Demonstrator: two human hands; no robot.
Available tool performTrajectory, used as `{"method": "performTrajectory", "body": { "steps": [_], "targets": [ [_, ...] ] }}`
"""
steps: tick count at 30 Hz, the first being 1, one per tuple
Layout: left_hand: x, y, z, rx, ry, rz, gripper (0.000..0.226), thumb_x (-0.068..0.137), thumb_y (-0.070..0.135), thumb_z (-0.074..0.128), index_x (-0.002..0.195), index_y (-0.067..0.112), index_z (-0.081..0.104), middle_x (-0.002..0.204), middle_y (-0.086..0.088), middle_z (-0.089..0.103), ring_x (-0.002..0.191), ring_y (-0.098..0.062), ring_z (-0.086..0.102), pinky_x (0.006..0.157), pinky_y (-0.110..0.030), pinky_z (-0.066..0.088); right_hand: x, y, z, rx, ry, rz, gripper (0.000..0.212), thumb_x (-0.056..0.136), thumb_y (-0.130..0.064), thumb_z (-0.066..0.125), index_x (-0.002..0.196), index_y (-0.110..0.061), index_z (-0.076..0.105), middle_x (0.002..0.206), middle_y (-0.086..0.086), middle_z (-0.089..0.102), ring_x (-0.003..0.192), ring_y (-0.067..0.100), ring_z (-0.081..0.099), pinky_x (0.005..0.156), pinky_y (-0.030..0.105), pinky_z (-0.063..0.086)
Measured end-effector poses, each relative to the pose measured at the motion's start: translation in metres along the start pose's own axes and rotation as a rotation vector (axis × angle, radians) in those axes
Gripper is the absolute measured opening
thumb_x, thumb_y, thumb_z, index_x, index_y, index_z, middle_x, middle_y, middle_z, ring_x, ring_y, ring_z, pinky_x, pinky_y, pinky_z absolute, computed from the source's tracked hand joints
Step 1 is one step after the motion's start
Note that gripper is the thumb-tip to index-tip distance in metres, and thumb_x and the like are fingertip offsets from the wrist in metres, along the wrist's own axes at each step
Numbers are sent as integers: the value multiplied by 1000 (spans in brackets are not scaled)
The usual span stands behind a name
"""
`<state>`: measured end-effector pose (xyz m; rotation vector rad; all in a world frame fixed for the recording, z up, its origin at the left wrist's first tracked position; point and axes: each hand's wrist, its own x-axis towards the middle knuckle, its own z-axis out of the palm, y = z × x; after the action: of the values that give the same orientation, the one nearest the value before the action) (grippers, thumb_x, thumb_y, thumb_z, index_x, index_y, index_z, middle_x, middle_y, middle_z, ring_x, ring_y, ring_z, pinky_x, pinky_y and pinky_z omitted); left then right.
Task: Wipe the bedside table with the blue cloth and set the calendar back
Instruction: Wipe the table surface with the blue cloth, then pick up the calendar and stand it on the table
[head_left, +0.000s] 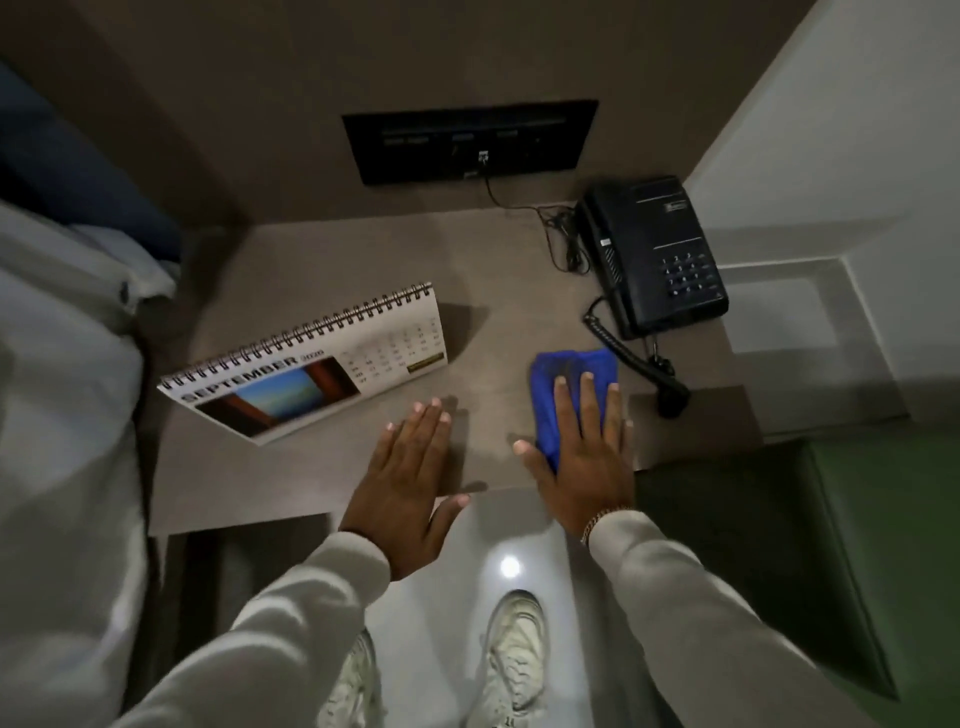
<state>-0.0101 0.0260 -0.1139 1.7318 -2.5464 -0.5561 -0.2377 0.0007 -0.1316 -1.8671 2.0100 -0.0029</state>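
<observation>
Wiping under way: right hand (582, 457) pressed flat, fingers spread, on the blue cloth (571, 384) at the surface's (498, 270) near right, just beside the telephone (654, 254). Left hand (405, 493) open, empty, palm down at near edge. September desk calendar (311, 364) standing left, askew; wiping likely unfinished, resetting still ahead.

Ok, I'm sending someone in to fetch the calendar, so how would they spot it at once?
Find the brown bedside table between the bed and the white wall. The calendar stands on its left half, beside the bed, opposite the black phone. It is the only white, spiral-bound thing there, showing SEPTEMBER above a photo.
</observation>
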Motion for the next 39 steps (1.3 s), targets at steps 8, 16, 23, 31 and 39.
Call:
{"method": "performTrajectory", "body": {
  "steps": [8, 16, 23, 31, 39],
  "targets": [
    [12, -10, 32, 83, -33, -140, 83, 91, 62, 24, 152, 6, 18, 163, -15, 13, 151, -32, 9, 120, -54, 14, 4, 6, 19, -156, -21, 13, 104, 71, -92, 12, 152, -32, -16, 167, 10, -5, 152, 41, -6, 117, 66, 10],
    [-55, -18, 3, -281, 1, -346, 77, 92, 53, 34, 153, 18, 3, 163, -1, -5, 152, -24, -2, 124, -42, 9, 11, -25, -34, -88, -270, 110, 98, 77, -87, 19, 153, -32, -9, 168, 4, -7, 153, 36, -12, 120, 64, 3],
    [-67, -42, -81, -1018, 654, -912, 69, 94, 46, 45, 152, 32, 11, 160, 2, 24, 143, -14, 27, 111, -26, 22, 41, -136, -90, 902, -5, 117, 55, 98, -47, 48, 143, -17, 45, 150, 7, 49, 133, 15, 46, 112, 26, 31],
    [-21, -69, -141, -1236, 747, -884, 42, 100, 42, 35, 114, 12, 60, 120, -7, 64, 116, -27, 60, 108, -44, 43, 56, -180, -101, 1188, 76, 220, 43, 95, -54, 49, 71, -27, 72, 64, -14, 67, 66, 6, 64, 69, 28, 53],
    [49, -131, -184, -1045, 563, -754, 54, 91, 62, 29, 110, 24, 63, 118, -3, 67, 117, -27, 59, 106, -36, 40, 115, -206, -129, 1430, 37, 290, 40, 102, -36, 47, 132, -12, 56, 145, 13, 54, 132, 25, 53, 105, 36, 46]
  ]
}}
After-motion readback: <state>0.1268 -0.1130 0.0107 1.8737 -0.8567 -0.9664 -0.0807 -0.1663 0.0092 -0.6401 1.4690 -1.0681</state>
